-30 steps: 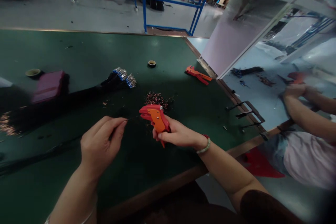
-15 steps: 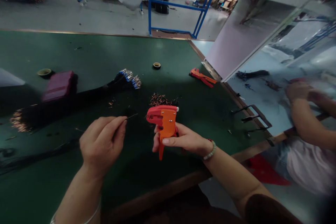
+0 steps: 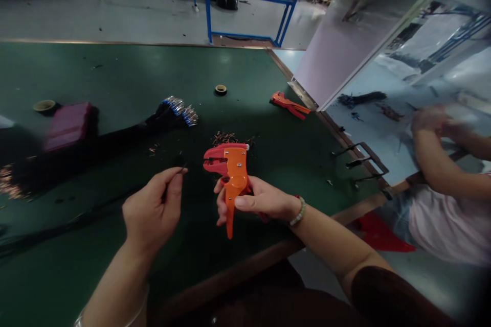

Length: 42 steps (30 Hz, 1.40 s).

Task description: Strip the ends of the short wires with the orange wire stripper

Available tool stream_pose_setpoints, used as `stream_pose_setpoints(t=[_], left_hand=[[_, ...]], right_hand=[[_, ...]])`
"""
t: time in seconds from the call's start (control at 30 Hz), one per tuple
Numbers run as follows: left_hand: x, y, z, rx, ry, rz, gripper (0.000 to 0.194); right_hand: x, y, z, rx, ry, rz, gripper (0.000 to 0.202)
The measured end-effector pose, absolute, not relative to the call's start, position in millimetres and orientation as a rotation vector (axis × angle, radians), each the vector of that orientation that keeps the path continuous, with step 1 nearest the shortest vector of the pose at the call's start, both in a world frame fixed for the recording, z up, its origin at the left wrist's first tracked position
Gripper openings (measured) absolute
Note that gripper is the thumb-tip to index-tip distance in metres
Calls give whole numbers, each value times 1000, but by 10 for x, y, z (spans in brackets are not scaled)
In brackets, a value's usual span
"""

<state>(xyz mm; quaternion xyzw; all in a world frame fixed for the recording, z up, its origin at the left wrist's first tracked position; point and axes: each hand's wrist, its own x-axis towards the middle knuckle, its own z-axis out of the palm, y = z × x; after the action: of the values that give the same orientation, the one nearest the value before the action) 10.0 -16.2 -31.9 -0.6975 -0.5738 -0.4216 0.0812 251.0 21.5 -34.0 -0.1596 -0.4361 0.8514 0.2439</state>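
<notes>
My left hand (image 3: 155, 207) pinches a thin dark wire (image 3: 183, 167) between thumb and forefinger, its short end pointing right. Across a small gap, my right hand (image 3: 257, 199) is wrapped round the handle of a red and orange wire stripper (image 3: 235, 163). The stripper's jaws face left and stand apart, with nothing seen between them. Behind the tool lies a pile of copper scraps (image 3: 224, 138). A thick bundle of black wires (image 3: 126, 138) with silver and blue ends stretches across the left of the green table (image 3: 161, 69).
A second stripper (image 3: 289, 104) lies at the back right, a tape roll (image 3: 220, 90) at the back middle. On the left are a purple box (image 3: 69, 125) and another tape roll (image 3: 46, 107). A black metal frame (image 3: 366, 161) sits at the right edge, near a person's arms (image 3: 441, 158).
The stripper's jaws have opened, and the tool is more upright and a little apart from the wire. The wire end now shows shorter and darker. The whole view has shifted slightly.
</notes>
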Motion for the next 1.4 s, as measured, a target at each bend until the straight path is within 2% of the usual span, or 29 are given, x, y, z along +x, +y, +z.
stream_pose_setpoints(t=[0.13, 0.3, 0.5, 0.9, 1.4], left_hand=[[79, -151, -318, -2146, -1553, -1218, 15], [68, -154, -328, -2169, -1408, -1226, 27], [59, -134, -338, -2216, -1297, -1215, 31], [47, -155, -344, -2336, -1302, -1244, 26], [51, -172, -234, -2387, -1403, -1235, 17]], right_hand=[[2499, 215, -334, -421, -1180, 2360, 55], [2512, 248, -339, -443, -1223, 2420, 59], [2499, 286, -404, -511, -1295, 2343, 50], [2525, 339, -410, -604, -1494, 2257, 41], [2475, 265, -359, -809, -1610, 2097, 55]])
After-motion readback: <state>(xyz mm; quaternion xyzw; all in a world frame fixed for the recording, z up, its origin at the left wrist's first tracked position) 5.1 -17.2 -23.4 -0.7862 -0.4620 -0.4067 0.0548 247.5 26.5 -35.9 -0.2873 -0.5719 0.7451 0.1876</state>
